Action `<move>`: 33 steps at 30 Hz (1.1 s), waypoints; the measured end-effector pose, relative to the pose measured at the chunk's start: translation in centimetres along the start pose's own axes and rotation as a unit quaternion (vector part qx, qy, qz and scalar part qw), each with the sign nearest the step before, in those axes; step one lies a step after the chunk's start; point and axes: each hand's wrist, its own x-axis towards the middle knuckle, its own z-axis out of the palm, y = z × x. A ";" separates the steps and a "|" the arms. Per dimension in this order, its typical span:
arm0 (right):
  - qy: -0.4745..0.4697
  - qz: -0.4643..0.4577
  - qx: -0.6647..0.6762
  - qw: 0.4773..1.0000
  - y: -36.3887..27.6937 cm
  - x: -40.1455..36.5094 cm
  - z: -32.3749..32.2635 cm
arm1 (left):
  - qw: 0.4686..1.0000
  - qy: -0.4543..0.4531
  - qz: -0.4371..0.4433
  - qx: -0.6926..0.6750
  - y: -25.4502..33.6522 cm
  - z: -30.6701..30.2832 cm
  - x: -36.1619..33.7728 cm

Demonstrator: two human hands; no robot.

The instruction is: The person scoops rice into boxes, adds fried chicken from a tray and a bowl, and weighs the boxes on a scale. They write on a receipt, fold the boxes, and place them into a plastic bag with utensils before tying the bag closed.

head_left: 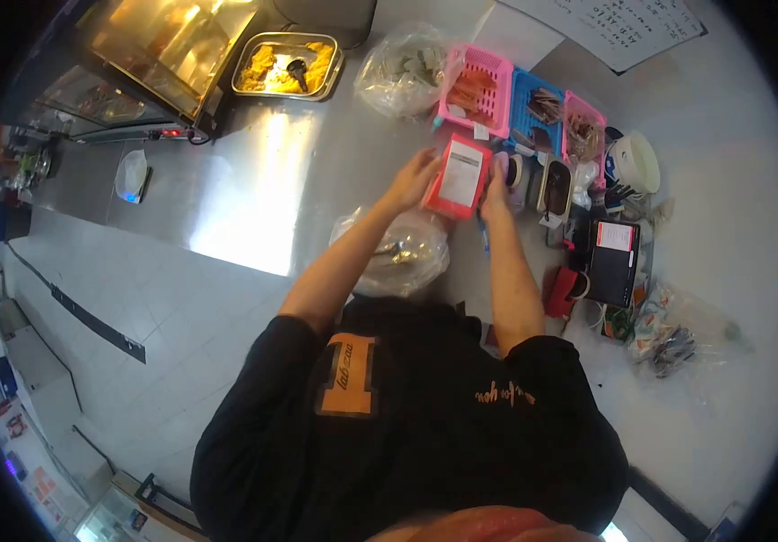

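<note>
A red box with a white printed label [459, 176] is between my two hands, above the metal counter [253, 172]. My left hand [413, 183] is closed against the box's left side. On the opposite edge, my right hand [495, 191] grips it, with some fingers hidden behind the box. Just below my left hand lies a clear plastic bag [407, 257] with shiny things in it that I cannot make out. Beyond the box stands a pink basket [503, 68] holding orange-brown packets.
A blue basket [522, 81], dark sauce container [555, 188], white tub [634, 163] and tablet [613, 262] line the right side. At the back are a bag of leaves [404, 72], a metal tray of yellow food [330, 86] and a lit glass cabinet [167, 45].
</note>
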 end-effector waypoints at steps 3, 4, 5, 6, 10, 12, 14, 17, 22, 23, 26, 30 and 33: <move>-0.066 0.010 0.049 0.997 1.6 -1.3 0.9 | 0.969 0.077 -0.104 -0.210 -8.7 2.9 8.3; -0.073 0.017 0.064 0.995 1.6 -1.8 1.4 | 0.970 0.043 -0.099 -0.219 -8.9 3.8 9.1; -0.047 0.034 0.040 0.998 1.3 -1.6 1.5 | 0.968 0.012 -0.097 -0.230 -9.2 4.8 8.8; -0.020 0.054 0.014 0.998 1.4 -1.5 1.3 | 0.965 -0.015 -0.097 -0.242 -9.7 5.6 8.5; -0.106 0.097 -0.038 0.989 -0.6 -2.4 -0.3 | 0.954 0.062 -0.049 -0.289 -7.3 7.2 4.7; -0.116 0.043 -0.161 0.979 -2.2 -3.5 -1.0 | 0.944 0.190 0.009 -0.270 -6.2 9.4 0.8; -0.192 0.061 -0.320 0.926 -7.3 -9.1 2.6 | 0.917 0.343 -0.006 -0.205 -0.4 11.5 -4.4; -0.280 0.120 -0.431 0.849 -9.5 -14.1 6.9 | 0.843 0.425 -0.077 -0.322 4.4 12.4 -10.6; -0.350 0.277 -0.506 0.738 -5.0 -15.6 9.9 | 0.759 0.494 -0.133 -0.403 1.9 11.5 -16.2; -0.367 0.276 -0.515 0.724 -4.0 -15.7 10.6 | 0.747 0.509 -0.117 -0.411 1.5 11.3 -17.0; -0.423 0.244 -0.534 0.690 -1.8 -16.3 13.4 | 0.707 0.536 -0.085 -0.454 3.9 9.0 -18.2; -0.469 0.236 -0.538 0.660 -1.0 -17.1 16.8 | 0.680 0.568 -0.055 -0.459 4.1 7.3 -18.8; -0.465 0.284 -0.539 0.642 0.6 -15.7 17.3 | 0.665 0.610 -0.048 -0.428 0.3 7.6 -17.6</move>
